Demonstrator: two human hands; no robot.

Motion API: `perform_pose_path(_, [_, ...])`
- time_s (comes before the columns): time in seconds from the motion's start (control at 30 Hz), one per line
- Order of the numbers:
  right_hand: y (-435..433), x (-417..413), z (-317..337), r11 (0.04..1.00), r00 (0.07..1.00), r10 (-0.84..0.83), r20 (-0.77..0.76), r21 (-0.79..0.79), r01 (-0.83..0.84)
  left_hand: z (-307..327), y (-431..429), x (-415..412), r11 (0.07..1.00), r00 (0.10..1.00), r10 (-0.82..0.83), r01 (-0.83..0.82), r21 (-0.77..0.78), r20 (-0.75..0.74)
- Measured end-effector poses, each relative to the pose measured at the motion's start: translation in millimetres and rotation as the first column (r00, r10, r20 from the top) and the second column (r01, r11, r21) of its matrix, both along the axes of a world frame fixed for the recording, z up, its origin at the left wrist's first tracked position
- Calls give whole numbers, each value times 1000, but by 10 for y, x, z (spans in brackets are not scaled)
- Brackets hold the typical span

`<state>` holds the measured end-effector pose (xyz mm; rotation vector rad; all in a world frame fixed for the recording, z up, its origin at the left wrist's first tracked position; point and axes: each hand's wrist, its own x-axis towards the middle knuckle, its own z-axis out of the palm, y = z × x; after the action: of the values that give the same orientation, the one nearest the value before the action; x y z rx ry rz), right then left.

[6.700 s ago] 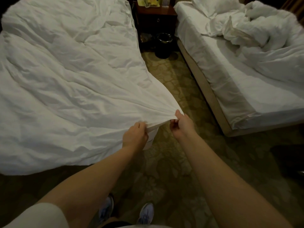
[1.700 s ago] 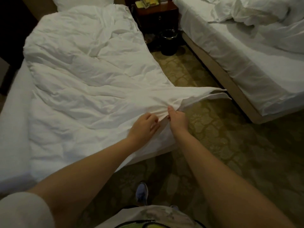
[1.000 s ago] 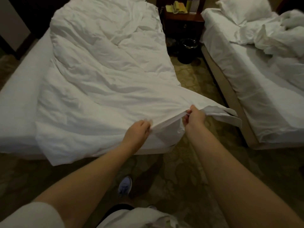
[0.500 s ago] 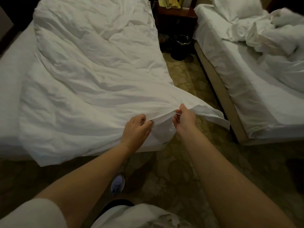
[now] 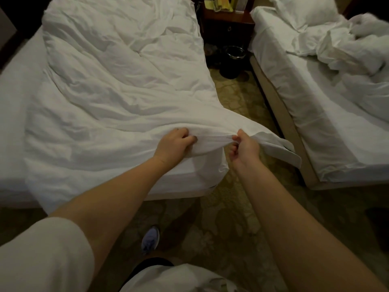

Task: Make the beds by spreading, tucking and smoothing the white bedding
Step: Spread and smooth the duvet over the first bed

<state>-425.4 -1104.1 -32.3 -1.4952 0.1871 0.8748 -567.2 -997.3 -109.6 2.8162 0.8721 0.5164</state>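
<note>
The light is dim and a bit yellow. The white duvet (image 5: 117, 91) looks brightest, while the carpet (image 5: 231, 218) and the picture's corners go dark. Straight lines bend near the sides.

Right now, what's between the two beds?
In the head view: patterned carpet, a wooden nightstand and black bin at the far end, and the duvet corner the right hand holds out over the gap.

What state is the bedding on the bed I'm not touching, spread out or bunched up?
Bunched up. The bedding lies in a crumpled heap near the pillow, leaving the sheeted mattress bare toward the foot.
</note>
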Motion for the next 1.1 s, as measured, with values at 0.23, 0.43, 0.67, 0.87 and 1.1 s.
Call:
perform_pose_path(0.23, [-3, 12, -124, 1000, 991, 11, -130, 10, -9, -380, -410, -107, 998, 990, 28, -35, -49, -138])
perform_pose_path(0.43, [36, 1, -112, 998, 989, -48, -141, 32, 53, -357, -382, -61, 996, 995, 88, -88, -13, -41])
perform_pose_path(0.67, [-15, 20, -146, 997, 999, -41, -10, -69, 40, -454, -402, -252, 998, 995, 29, -24, -55, 92])
perform_pose_path(0.87, [-109, 45, -381, 969, 974, 100, 205, -243, -48, -243, -332, -401, 1000, 991, 11, -7, -30, 130])
perform_pose_path(1.1, [-50, 49, -371, 949, 963, 206, 175, -275, -153, 134, -193, -332, 965, 983, 142, -164, -204, -117])
